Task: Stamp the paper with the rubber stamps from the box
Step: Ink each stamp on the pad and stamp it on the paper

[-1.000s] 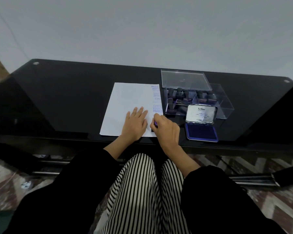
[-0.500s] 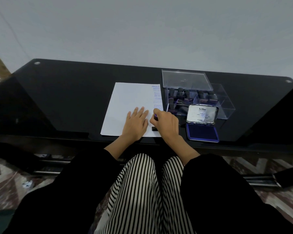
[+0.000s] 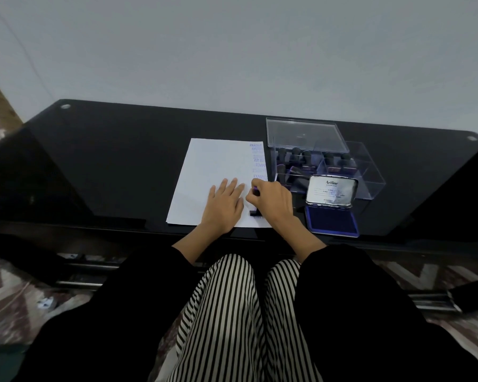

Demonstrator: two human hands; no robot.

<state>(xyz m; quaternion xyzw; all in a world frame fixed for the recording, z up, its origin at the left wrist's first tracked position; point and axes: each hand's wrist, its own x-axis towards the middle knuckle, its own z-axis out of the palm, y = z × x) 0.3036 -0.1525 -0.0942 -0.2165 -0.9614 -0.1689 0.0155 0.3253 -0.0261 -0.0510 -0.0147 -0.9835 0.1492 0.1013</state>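
Head view: the left hand [image 3: 224,208] lies flat on the paper [image 3: 210,166]. The right hand [image 3: 273,202] grips a stamp [image 3: 255,212], pressing it near the paper's right edge. Next, probably a straight lift, then swapping stamps at the box [image 3: 370,172].

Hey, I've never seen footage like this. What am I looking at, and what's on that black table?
No machine here: a person wears a camera on the head, so the picture looks down at their own two hands. On the black table lie a white paper with blue stamp marks down its right edge, an open clear box of rubber stamps, and an open blue ink pad. The left hand rests flat on the paper. The right hand grips a stamp, its base down on the paper's near right part.
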